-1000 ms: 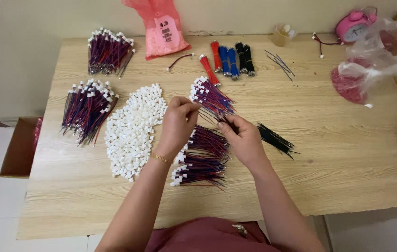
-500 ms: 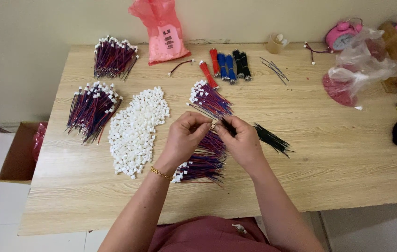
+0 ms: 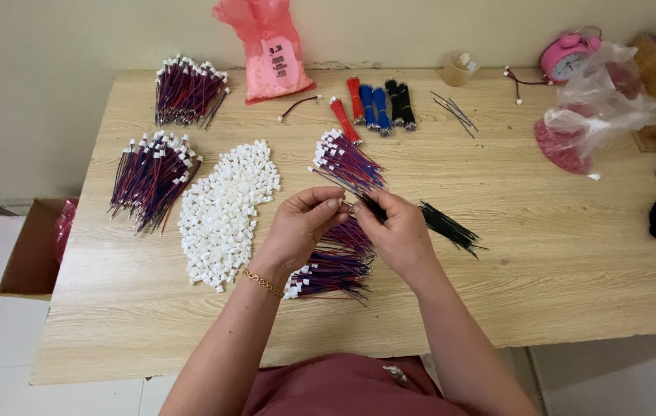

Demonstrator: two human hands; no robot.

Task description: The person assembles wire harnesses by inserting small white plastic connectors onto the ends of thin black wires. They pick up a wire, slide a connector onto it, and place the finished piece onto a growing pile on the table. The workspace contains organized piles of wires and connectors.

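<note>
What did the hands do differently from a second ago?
The left hand lifted off the heap of small white plastic connectors and moved right to meet the right hand. Both now pinch something small between their fingertips, above the pile of red and blue wires. What they pinch is too small to tell. The wire bundles, the thin black wires and the pink plastic bag stayed put on the wooden table.

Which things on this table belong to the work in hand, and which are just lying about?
In use:
left hand and right hand, fingers pinching black wires
heap of white connectors
finished red-blue wire bundles

Lying about:
pink bag
pink alarm clock
clear plastic bag
cardboard box
small cup
</note>
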